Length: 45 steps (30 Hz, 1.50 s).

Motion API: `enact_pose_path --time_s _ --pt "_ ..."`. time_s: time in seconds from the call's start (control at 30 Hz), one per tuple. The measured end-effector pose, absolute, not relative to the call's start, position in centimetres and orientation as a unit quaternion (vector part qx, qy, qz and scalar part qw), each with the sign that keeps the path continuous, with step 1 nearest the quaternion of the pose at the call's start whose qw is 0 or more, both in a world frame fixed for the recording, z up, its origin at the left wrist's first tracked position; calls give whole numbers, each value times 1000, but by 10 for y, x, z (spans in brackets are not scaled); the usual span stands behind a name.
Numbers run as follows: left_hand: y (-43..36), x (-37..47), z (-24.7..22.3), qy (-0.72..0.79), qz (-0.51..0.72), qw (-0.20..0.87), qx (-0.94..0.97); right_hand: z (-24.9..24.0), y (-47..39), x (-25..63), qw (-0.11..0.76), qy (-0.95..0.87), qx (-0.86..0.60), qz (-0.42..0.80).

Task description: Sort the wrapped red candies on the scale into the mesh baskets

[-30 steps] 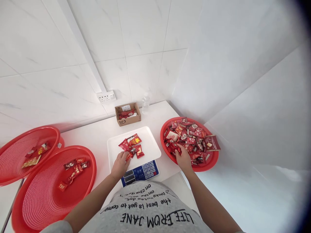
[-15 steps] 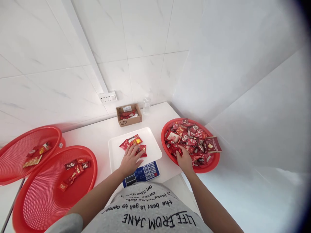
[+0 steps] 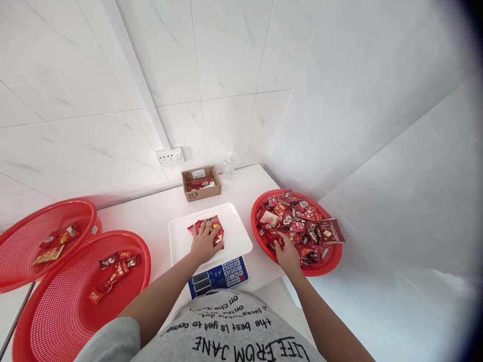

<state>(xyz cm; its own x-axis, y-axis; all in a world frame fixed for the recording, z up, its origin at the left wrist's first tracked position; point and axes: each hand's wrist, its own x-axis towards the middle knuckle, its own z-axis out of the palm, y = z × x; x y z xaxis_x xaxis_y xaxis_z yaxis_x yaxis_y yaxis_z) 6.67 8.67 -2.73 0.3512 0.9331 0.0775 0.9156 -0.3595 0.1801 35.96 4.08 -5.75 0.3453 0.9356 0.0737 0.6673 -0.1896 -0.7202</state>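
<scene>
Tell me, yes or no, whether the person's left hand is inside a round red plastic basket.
No, the left hand is spread over red wrapped packets on the white rectangular tray.

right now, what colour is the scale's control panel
The control panel is mostly blue, with one red key; the head view shows it best.
</scene>
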Motion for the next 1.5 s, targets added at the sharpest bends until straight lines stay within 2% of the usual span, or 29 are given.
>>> enact_pose_path --time_s 0.23,0.37,0.43,0.5,0.6,0.7,0.77,1.13,1.5 --pt "62 54 -18 536 148 83 827 -53 41 358 340 -531 -748 209" --pt "24 43 -6 525 220 149 809 -36 34 349 397 -488 -752 196" --pt "8 40 3 531 240 221 782 -24 27 335 429 -472 -741 212" --pt "-3 38 12 550 241 316 735 -13 17 314 437 -475 -707 288" --pt "-11 41 27 562 224 479 636 2 -1 272 403 -498 -615 460" --pt "-13 45 36 512 204 615 564 13 -21 231 367 -542 -531 538" --pt "-15 44 38 480 198 657 547 19 -31 211 350 -555 -504 561" --pt "-18 22 39 492 244 675 493 20 -53 183 315 -419 -554 647" --pt "-25 10 38 416 138 724 533 23 -75 169 313 -456 -574 604"
